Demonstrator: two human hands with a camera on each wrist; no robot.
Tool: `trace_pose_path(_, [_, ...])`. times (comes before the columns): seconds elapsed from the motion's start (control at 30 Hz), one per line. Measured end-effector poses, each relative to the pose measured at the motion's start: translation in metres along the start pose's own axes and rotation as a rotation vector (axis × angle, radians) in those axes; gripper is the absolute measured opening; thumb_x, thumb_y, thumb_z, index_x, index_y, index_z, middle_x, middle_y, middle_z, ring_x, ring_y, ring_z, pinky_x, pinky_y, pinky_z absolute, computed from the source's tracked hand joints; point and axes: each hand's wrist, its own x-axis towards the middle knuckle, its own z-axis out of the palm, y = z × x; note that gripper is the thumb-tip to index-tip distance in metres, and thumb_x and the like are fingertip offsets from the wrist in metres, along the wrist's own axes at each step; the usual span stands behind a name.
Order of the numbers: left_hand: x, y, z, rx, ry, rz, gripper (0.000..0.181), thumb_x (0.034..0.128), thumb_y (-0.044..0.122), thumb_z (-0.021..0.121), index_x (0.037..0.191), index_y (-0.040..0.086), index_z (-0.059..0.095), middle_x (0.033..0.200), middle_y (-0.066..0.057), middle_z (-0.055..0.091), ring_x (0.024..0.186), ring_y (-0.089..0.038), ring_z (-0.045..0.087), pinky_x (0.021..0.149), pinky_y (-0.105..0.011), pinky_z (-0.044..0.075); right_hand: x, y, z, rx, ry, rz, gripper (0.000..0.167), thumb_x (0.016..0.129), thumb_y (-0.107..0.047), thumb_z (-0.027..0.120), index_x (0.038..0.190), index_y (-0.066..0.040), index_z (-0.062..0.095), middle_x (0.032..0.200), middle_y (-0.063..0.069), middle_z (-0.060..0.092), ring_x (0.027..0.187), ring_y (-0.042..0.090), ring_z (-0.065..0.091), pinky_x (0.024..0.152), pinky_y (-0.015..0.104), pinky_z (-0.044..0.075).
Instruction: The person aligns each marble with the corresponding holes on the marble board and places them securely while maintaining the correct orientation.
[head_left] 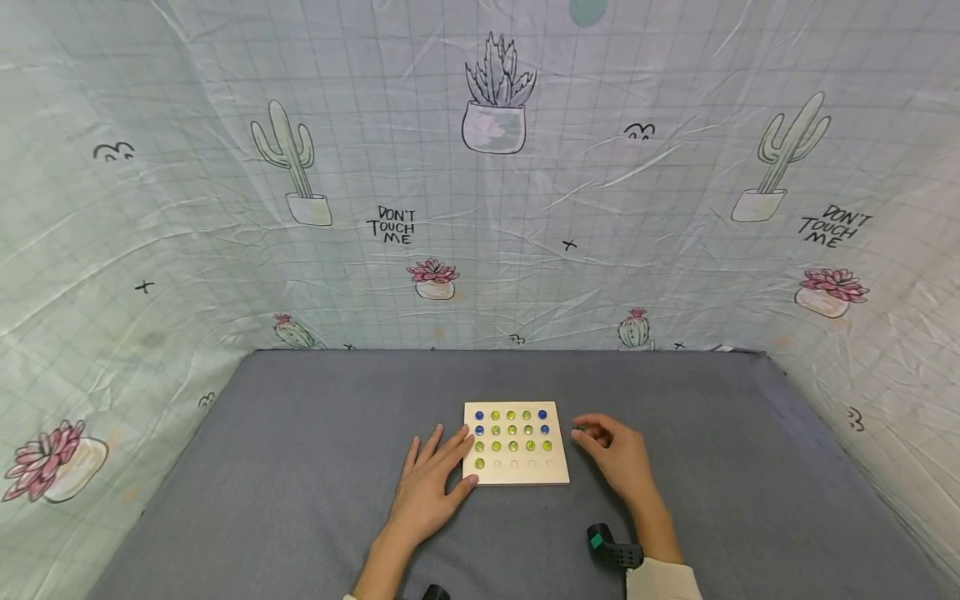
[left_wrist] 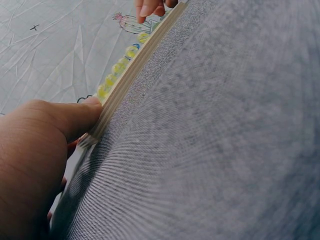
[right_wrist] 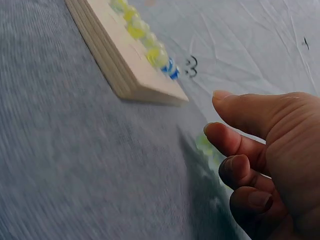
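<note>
A pale wooden board (head_left: 521, 476) lies flat on the grey cloth, with rows of yellow-green marbles (head_left: 512, 431) and several blue ones at its upper corners. In the front row one marble sits at the left, with several bare hollows to its right. My left hand (head_left: 427, 493) rests at the board's left edge, fingers spread and thumb (left_wrist: 87, 112) touching the near corner. Just right of the board hovers my right hand (head_left: 621, 460), not touching it. Its thumb and index finger stand apart and the other fingers bend inward (right_wrist: 250, 197); whether the palm holds anything is hidden.
A grey cloth (head_left: 315, 467) covers the table around the board. Behind and at both sides hangs a pale sheet (head_left: 480, 192) printed with cacti and lettering. A black strap (head_left: 618, 550) with a device is on my right wrist.
</note>
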Motion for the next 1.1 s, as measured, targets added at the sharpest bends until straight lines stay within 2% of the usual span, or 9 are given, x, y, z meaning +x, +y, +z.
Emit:
trace_pose_path(0.27, [0.000,-0.001,0.001,-0.002,0.006,0.005,0.057,0.0894,0.039,0.064,0.140,0.016,0.052,0.146,0.002,0.044,0.139,-0.034,0.028,0.112,-0.059,0.010,-0.001,0.014,-0.008,-0.017,0.065,0.006,0.017,0.086,-0.022,0.073,0.102,-0.014,0.073,0.075,-0.003,0.064,0.062,0.012,0.052,0.056,0.025,0.043])
trace_pose_path(0.47, [0.000,0.000,0.002,0.001,0.007,0.007,0.057,0.0892,0.039,0.065,0.140,0.016,0.052,0.146,0.002,0.044,0.139,-0.034,0.029,0.112,-0.059,0.010,-0.001,0.020,-0.008,-0.034,0.076,0.026,0.017,0.087,-0.023,0.073,0.103,-0.017,0.073,0.075,-0.004,0.064,0.063,0.012,0.053,0.057,0.026,0.043])
trace_pose_path(0.7, [0.000,-0.001,0.003,0.000,0.019,0.020,0.057,0.0891,0.038,0.065,0.140,0.016,0.053,0.145,0.000,0.045,0.138,-0.036,0.030,0.111,-0.061,0.011,0.000,0.020,-0.009,-0.026,0.081,0.068,0.022,0.086,-0.025,0.073,0.106,-0.017,0.072,0.076,-0.003,0.064,0.063,0.013,0.051,0.056,0.025,0.041])
trace_pose_path(0.9, [0.001,-0.001,0.002,-0.009,-0.009,0.001,0.057,0.0908,0.041,0.062,0.142,0.019,0.050,0.147,0.004,0.042,0.140,-0.032,0.027,0.113,-0.058,0.009,0.001,0.019,-0.009,-0.027,0.086,0.071,0.024,0.085,-0.023,0.074,0.107,-0.014,0.071,0.075,-0.001,0.063,0.062,0.012,0.050,0.055,0.024,0.040])
trace_pose_path(1.1, [0.001,-0.002,0.002,0.000,-0.006,0.002,0.057,0.0903,0.041,0.063,0.142,0.018,0.050,0.147,0.003,0.043,0.140,-0.033,0.027,0.112,-0.059,0.009,0.001,0.018,-0.007,-0.037,0.094,0.069,0.023,0.084,-0.021,0.075,0.105,-0.014,0.072,0.073,-0.002,0.060,0.061,0.012,0.049,0.054,0.024,0.040])
